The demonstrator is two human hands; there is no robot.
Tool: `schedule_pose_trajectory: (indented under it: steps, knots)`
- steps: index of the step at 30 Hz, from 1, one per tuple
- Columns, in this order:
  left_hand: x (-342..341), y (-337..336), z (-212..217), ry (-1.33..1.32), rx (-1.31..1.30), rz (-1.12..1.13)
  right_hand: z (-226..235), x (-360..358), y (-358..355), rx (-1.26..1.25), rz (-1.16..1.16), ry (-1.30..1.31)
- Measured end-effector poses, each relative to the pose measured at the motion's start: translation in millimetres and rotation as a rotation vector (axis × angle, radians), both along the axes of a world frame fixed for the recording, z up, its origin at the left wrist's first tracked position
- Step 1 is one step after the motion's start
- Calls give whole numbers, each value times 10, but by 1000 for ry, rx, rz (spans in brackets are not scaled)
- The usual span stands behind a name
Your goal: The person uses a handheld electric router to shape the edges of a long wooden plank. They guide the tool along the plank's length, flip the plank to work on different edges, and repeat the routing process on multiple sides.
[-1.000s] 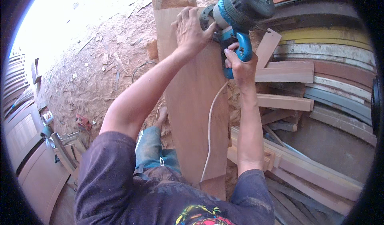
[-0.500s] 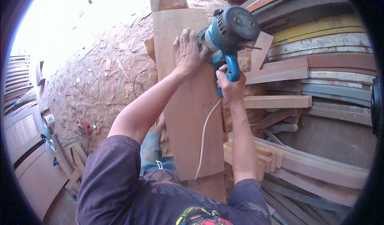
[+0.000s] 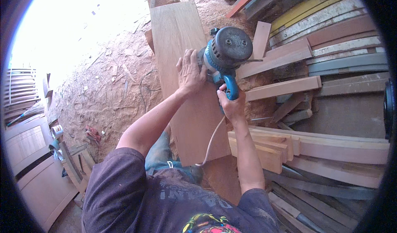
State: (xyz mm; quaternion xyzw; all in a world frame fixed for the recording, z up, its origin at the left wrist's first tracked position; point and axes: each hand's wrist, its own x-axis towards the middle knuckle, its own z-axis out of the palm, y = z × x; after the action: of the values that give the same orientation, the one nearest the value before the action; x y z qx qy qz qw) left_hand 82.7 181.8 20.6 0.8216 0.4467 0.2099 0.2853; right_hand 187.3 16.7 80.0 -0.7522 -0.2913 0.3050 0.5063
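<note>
A blue and black electric router point(image 3: 233, 44) stands on a long wooden board point(image 3: 198, 121), at the board's right edge. My right hand point(image 3: 232, 102) is wrapped round its blue rear handle. Flat on the board, my left hand point(image 3: 191, 73) has its fingers stretched out and its thumb against the router's base. A pale power cord point(image 3: 213, 140) runs from the handle back over the board's near end. The router's body hides the cutting bit and the edge beneath it.
Stacked planks and beams point(image 3: 285, 146) lie close on my right, with more coloured boards point(image 3: 322, 9) beyond. Sawdust and wood scraps cover the ground point(image 3: 111, 84) at left. Panelled doors point(image 3: 31, 138) and a small wooden frame point(image 3: 76, 158) are at far left.
The router has come nearer to me along the board's right edge, and both hands have moved with it. The view has shifted slightly.
</note>
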Motion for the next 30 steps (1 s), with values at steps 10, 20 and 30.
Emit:
schedule_pose_trajectory:
  steps: [10,20,30]
  knots:
    - [-489,-936,93,-9,-10,-42,137,-360,-996,-105,61,-75]
    - [-992,-1710,152,51,-21,-67,201,-972,-1747,41,-14,-64]
    - [-1367,-2558,309,66,-61,-115,319,-1421,-2741,-61,-49,-13]
